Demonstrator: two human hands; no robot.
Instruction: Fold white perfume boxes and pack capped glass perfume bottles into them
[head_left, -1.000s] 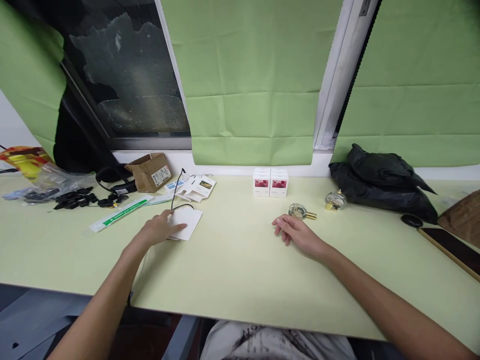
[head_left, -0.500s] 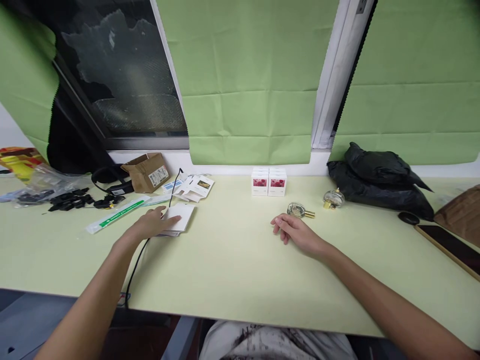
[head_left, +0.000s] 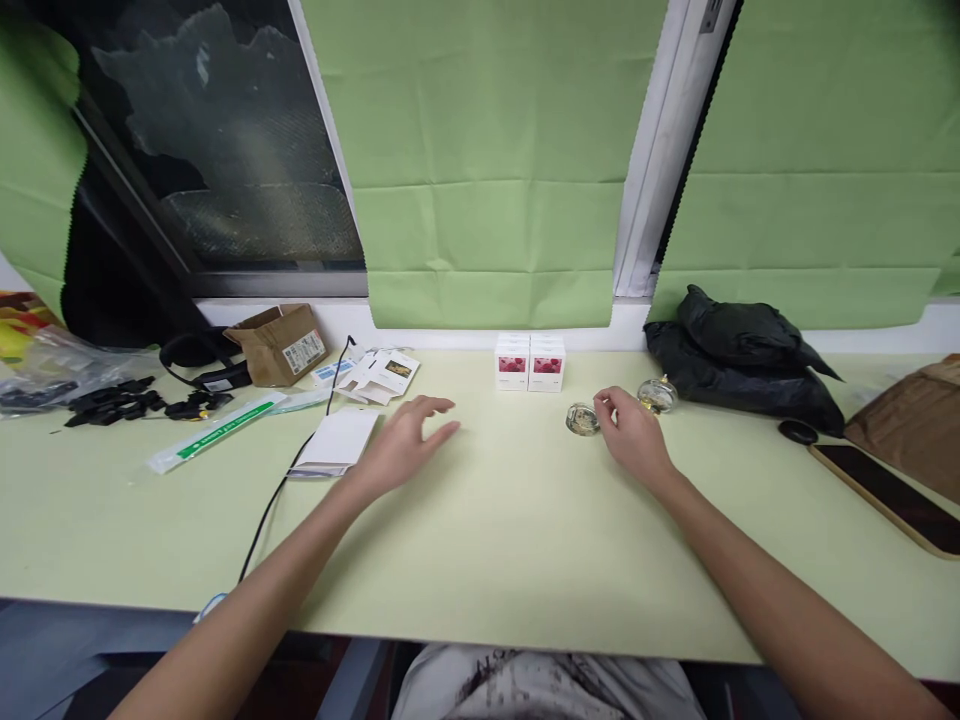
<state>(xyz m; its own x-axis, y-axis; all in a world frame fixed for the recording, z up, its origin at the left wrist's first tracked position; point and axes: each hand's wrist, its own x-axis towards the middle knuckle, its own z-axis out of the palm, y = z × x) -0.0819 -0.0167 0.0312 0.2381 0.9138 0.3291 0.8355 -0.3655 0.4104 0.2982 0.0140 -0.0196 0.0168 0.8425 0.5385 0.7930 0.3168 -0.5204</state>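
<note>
My left hand [head_left: 405, 445] hovers over the table just right of a stack of folded white cartons [head_left: 341, 440], its thumb and fingers apart with nothing between them. My right hand [head_left: 631, 432] has its thumb and fingers closed at the gold neck end of a small round glass perfume bottle [head_left: 582, 420] lying on its side. The fingers hide that neck. Just beyond the right hand, a second glass perfume bottle [head_left: 658, 394] rests near a black plastic package. Small white boxes with pink pictures [head_left: 529, 367] stand in a tight block at the back middle.
A brown carton [head_left: 276, 348], flattened packaging [head_left: 379, 375], black small parts [head_left: 116, 402] and a green-white strip packet [head_left: 217, 432] lie left. A black cable [head_left: 262, 530] crosses the table. Black plastic packages [head_left: 742, 360], a phone [head_left: 889, 495] and a brown bag [head_left: 915, 425] lie right.
My left hand has let go of the folded white cartons and moved right. My right hand has reached forward and right, closing at the neck of the nearer perfume bottle. The view has shifted slightly.
</note>
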